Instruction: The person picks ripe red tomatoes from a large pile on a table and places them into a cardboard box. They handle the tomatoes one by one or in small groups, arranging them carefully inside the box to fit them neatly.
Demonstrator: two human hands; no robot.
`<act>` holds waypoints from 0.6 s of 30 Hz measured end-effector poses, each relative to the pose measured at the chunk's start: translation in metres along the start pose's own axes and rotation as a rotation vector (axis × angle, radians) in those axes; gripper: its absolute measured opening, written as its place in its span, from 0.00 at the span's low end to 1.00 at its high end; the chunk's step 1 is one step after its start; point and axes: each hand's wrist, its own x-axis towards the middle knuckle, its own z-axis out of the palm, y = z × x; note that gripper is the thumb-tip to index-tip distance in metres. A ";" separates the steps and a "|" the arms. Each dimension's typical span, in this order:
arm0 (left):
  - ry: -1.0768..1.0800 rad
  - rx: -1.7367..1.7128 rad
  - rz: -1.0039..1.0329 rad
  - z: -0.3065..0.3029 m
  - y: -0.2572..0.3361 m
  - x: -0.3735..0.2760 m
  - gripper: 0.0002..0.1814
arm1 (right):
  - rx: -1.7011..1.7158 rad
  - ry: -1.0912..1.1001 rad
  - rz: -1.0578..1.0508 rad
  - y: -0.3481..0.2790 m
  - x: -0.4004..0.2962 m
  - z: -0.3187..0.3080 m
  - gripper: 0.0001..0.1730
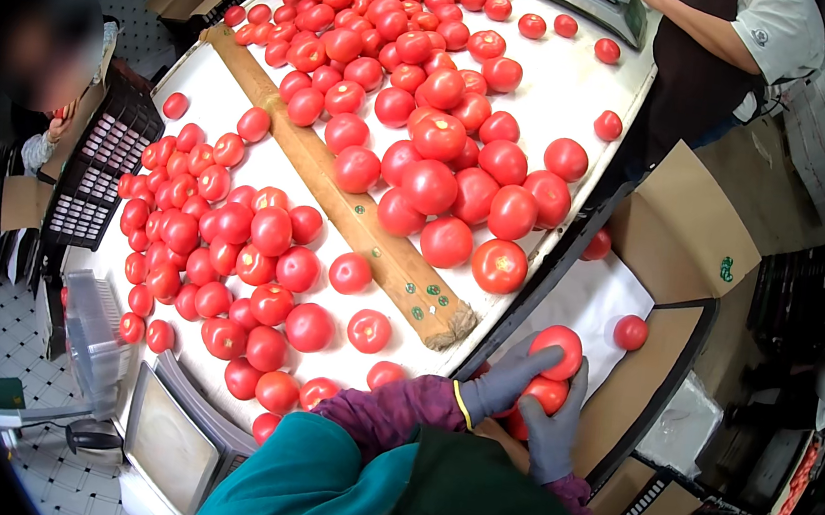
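Note:
My left hand, in a grey glove with a yellow cuff edge, has its fingers on a red tomato. Just below it, my right hand, also gloved in grey, grips a second tomato. Both hands are close together over an open cardboard-lined crate with white paper inside. One tomato lies on the paper by the crate's right side, another near its far end. More red tomatoes show partly beneath my hands. The white table beside the crate bears many tomatoes.
A taped cardboard-covered divider crosses the white table. A scale stands near me, another at the far end beside a person. Clear plastic containers and a black crate are at the left.

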 end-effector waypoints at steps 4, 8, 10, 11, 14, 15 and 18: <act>0.091 0.297 0.252 0.007 0.005 -0.003 0.30 | 0.207 -0.051 0.188 -0.015 0.007 0.000 0.42; 0.146 0.380 0.348 0.019 0.020 -0.011 0.30 | 0.152 -0.026 0.201 -0.025 0.014 -0.001 0.36; 0.081 0.220 0.234 0.021 0.028 -0.017 0.29 | 0.064 -0.003 0.111 -0.024 0.015 -0.004 0.33; 0.061 0.121 0.172 0.022 0.031 -0.019 0.29 | 0.052 -0.001 0.092 -0.025 0.016 -0.005 0.32; 0.004 -0.265 -0.095 0.035 0.049 -0.031 0.29 | -0.053 0.004 -0.032 -0.015 0.020 -0.014 0.29; -0.055 -0.320 -0.143 0.031 0.050 -0.029 0.29 | -0.194 0.012 -0.160 -0.011 0.022 -0.018 0.26; -0.197 -0.522 -0.268 0.021 0.051 -0.022 0.31 | -0.457 0.098 -0.442 -0.010 0.032 -0.023 0.19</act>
